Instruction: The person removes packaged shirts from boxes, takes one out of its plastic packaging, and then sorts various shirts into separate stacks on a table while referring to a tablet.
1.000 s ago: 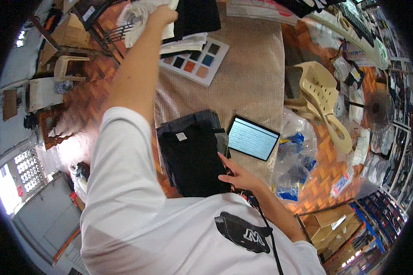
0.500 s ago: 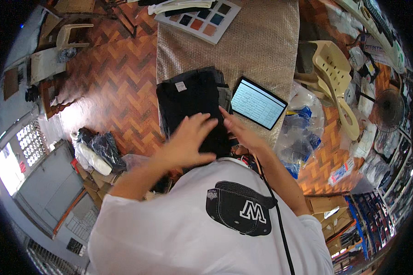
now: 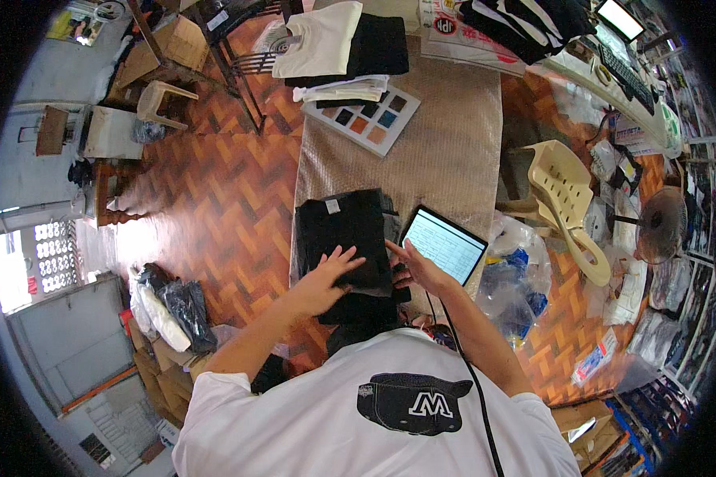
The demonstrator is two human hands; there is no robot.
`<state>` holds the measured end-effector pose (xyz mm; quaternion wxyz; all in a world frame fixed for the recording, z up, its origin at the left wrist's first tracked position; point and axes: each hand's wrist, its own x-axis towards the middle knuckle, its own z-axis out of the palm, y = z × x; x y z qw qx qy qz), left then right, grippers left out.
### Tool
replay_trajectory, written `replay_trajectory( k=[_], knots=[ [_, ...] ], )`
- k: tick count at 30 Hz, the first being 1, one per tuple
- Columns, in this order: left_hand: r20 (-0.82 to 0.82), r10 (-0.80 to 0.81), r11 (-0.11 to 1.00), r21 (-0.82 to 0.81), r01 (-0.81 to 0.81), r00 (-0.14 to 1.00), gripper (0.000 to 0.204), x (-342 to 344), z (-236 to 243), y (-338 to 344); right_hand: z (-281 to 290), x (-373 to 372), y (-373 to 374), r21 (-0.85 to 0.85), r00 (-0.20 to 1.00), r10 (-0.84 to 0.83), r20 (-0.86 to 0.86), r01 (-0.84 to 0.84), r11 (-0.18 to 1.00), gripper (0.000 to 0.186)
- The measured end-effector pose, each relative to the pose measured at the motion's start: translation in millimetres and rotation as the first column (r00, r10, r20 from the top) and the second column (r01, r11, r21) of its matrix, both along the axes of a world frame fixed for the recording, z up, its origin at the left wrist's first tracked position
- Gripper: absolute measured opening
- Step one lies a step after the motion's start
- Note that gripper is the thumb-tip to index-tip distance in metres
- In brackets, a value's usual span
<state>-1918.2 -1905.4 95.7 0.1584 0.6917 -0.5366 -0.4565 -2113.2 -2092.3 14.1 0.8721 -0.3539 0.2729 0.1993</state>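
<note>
A stack of folded black garments (image 3: 334,230) lies on the near part of the wrapped table, with a small white label at the top garment's collar. My left hand (image 3: 326,282) rests on the top garment, fingers spread and holding nothing. At the stack's right edge is my right hand (image 3: 423,269), its index finger stretched toward the cloth and its other fingers lower, partly hidden. A tablet (image 3: 449,242) with a lit table of text lies just beyond my right hand. More black cloth (image 3: 358,310) shows between the stack and my body.
Bubble wrap (image 3: 453,135) covers the table. Farther along are a colour sample board (image 3: 378,127), folded white (image 3: 326,48) and black garments, and a bag with dark clothing. A beige chair (image 3: 557,183) and plastic bags (image 3: 517,270) stand right; bundled bags (image 3: 171,306) lie left.
The view has tilted up, showing more of the table's far end. My left hand has settled flatter on the top garment; my right hand stays by the stack's right edge.
</note>
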Motion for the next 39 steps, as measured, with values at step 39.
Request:
replay_trajectory(
  k=[39],
  knots=[
    [0.531,0.429,0.903,-0.281,-0.326,0.730,0.085,262,-38,-390,11,15,4,-0.171,0.988,0.127,-0.090,-0.141,0.975,0.068]
  ],
)
